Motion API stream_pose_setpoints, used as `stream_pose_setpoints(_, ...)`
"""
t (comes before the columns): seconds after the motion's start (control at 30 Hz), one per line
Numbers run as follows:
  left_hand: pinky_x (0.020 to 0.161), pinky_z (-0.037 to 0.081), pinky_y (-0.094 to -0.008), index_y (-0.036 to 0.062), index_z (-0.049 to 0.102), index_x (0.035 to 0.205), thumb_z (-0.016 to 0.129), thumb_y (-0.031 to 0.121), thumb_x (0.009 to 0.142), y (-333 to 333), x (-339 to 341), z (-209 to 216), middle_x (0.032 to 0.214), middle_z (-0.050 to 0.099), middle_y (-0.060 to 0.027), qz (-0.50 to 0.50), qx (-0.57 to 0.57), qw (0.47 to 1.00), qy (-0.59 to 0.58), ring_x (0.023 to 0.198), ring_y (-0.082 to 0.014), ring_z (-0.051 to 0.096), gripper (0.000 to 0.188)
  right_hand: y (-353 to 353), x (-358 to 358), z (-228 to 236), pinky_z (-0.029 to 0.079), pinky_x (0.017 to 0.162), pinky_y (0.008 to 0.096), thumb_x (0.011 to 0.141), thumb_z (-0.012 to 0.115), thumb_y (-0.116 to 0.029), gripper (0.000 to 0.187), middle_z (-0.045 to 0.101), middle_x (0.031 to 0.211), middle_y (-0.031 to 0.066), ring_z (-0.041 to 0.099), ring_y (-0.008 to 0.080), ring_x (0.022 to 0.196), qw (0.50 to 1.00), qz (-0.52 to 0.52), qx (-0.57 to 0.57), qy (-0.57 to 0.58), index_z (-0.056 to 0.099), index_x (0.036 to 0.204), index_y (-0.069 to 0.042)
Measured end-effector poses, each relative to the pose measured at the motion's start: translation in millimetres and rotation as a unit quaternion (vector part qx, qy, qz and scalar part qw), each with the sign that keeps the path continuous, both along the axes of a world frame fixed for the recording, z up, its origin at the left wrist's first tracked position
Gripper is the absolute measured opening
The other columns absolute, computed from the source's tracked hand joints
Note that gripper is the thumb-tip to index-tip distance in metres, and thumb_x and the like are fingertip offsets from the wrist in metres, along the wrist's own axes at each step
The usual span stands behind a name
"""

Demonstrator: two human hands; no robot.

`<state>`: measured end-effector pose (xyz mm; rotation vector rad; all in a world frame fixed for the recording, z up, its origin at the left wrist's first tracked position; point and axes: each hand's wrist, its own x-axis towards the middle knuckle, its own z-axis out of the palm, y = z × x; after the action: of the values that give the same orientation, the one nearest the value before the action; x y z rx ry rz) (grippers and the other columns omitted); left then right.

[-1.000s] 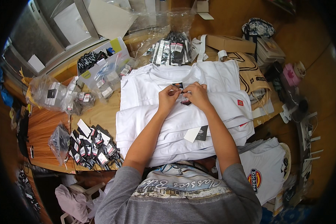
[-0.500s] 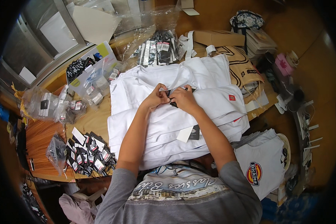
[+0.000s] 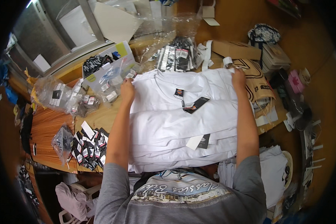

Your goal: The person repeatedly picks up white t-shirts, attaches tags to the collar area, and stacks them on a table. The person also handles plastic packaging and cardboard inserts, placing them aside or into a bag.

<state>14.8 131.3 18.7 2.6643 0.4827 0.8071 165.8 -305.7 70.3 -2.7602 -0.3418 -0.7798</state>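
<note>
On the wooden table (image 3: 100, 117), the top white cotton T-shirt (image 3: 183, 108) lies crosswise between both hands: left hand (image 3: 127, 90) and right hand (image 3: 238, 77) each pinch a shoulder corner, equally near.

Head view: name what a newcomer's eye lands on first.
A stack of white T-shirts fills the middle of the wooden table; the left hand and right hand grip the top shirt's far corners. A black hang tag lies below its collar. Loose black-and-white tags are heaped at the left.
</note>
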Motion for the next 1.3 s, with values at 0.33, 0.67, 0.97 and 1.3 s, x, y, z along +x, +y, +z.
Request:
stream_pose_setpoints(0.33,0.063,0.043,-0.0372,0.0035,0.054,0.086,0.055,0.0,0.065,33.7,-16.8,-2.7,0.08,0.055,-0.0149,-0.049,-0.04,0.997,-0.036,0.071,-0.0315,0.054,0.021,10.8,8.9,3.4,0.045,0.07,0.0376,0.077,0.043,-0.006,0.02,0.05,0.095,0.0189,0.05,0.0327,0.087,0.996,-0.073,-0.02,0.042,0.055,0.092,-0.002)
stream_pose_setpoints(0.67,0.055,0.037,-0.0194,0.008,0.045,0.079,0.052,-0.003,0.072,31.7,-87.4,71.5,0.071,0.05,0.0009,-0.26,-0.63,0.726,-0.09,0.062,-0.0078,0.047,0.015,4.2,6.7,9.4,0.044,0.073,0.0379,0.078,0.039,-0.007,0.02,0.049,0.1,0.0161,0.048,0.0302,0.093,0.988,-0.048,-0.065,0.135,0.056,0.087,-0.002)
stream_pose_setpoints(0.97,0.071,0.04,-0.0264,0.0058,0.047,0.074,0.059,-0.003,0.067,27.3,-152.1,71.1,0.086,0.058,-0.0072,-0.383,-0.534,0.753,0.046,0.081,-0.0154,0.053,0.016,3.3,-20.2,2.0,0.04,0.079,0.0389,0.073,0.042,-0.001,0.033,0.051,0.092,0.016,0.047,0.0315,0.094,0.997,-0.07,-0.035,0.025,0.049,0.105,-0.005)
stream_pose_setpoints(1.3,0.072,0.04,-0.0243,0.0006,0.051,0.067,0.052,-0.013,0.059,-22.2,-185.7,74.8,0.091,0.06,-0.0055,-0.462,-0.268,0.777,0.334,0.085,-0.0136,0.054,0.016,-21.7,-13.3,-7.8,0.042,0.075,0.0314,0.065,0.06,-0.005,0.044,0.052,0.093,0.0121,0.051,0.0271,0.086,0.969,-0.068,0.212,0.11,0.048,0.108,-0.004)
